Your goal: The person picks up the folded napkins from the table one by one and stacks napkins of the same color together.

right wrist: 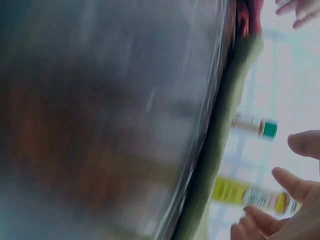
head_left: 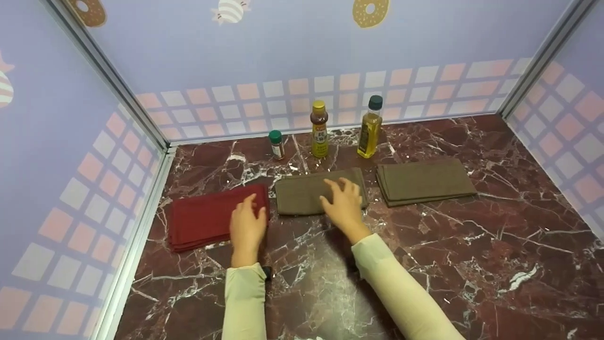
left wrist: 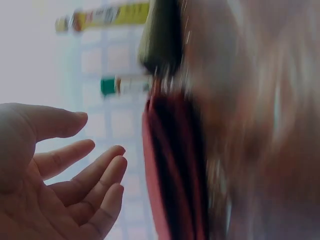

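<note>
My left hand (head_left: 247, 226) hovers over the right end of a folded red cloth (head_left: 207, 218). Its fingers are relaxed and hold nothing; in the left wrist view they are spread beside the red stack. Above a folded olive-green cloth (head_left: 302, 194) in the middle is my right hand (head_left: 344, 204), fingers loosely bent and apart, with nothing between them. A second folded olive cloth (head_left: 424, 182) lies farther right. In the right wrist view the right hand's fingers (right wrist: 295, 185) stay off the edge of the middle cloth (right wrist: 220, 135).
Behind the cloths stand a small green-capped jar (head_left: 277, 145), a yellow-capped sauce bottle (head_left: 319, 130) and a dark-capped oil bottle (head_left: 370, 127). Purple patterned panels (head_left: 302, 52) enclose the dark red marble-look tabletop (head_left: 472, 264) at the back and both sides.
</note>
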`<action>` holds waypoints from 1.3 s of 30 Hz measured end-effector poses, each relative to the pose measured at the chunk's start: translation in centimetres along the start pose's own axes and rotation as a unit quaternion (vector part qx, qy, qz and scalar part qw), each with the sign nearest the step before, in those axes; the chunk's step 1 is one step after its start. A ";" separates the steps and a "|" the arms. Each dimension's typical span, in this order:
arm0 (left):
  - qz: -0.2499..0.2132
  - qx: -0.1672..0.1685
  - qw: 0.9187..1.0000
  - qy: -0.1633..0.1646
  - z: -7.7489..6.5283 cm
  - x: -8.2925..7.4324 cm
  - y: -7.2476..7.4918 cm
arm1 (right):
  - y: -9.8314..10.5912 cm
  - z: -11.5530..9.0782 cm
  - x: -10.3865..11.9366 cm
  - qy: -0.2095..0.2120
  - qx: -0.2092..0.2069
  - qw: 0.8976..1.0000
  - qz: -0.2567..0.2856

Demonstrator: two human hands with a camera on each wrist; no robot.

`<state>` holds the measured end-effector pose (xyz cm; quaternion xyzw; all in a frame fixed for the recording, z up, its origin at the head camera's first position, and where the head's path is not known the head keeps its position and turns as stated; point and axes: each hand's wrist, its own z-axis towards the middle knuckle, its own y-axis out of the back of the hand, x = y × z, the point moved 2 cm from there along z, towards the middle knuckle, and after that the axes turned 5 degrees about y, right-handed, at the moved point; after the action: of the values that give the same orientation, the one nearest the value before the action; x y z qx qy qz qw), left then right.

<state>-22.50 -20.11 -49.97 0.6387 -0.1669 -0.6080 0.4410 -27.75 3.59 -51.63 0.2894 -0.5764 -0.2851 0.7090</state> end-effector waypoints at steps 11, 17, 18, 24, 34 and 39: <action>0.068 0.068 0.995 -0.011 -0.3 -3.3 -4.7 | 3.2 -0.1 -4.9 -0.125 0.065 0.990 -0.005; 0.072 0.103 0.991 0.037 -0.3 -4.0 -5.5 | 3.6 -0.4 -5.5 -0.130 0.065 0.989 -0.012; 0.065 0.107 0.991 0.043 -0.3 -4.1 -5.6 | 3.6 -0.4 -5.5 -0.132 0.063 0.989 -0.013; -0.008 0.135 0.990 0.051 -0.1 -4.4 -5.9 | 3.9 -0.6 -5.9 -0.142 0.059 0.988 0.023; -0.097 0.100 0.987 0.083 0.7 -4.1 -5.4 | 4.0 -0.5 -6.2 -0.142 0.042 0.986 0.071; -0.135 0.092 0.984 0.069 1.1 -3.8 -5.4 | 4.3 -0.1 -6.1 -0.123 0.035 0.988 0.084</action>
<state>-26.04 -14.66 -51.56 0.7337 -0.1037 -0.5984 0.3047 -28.42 11.02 -52.45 0.2276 -0.6907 -0.2380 0.6439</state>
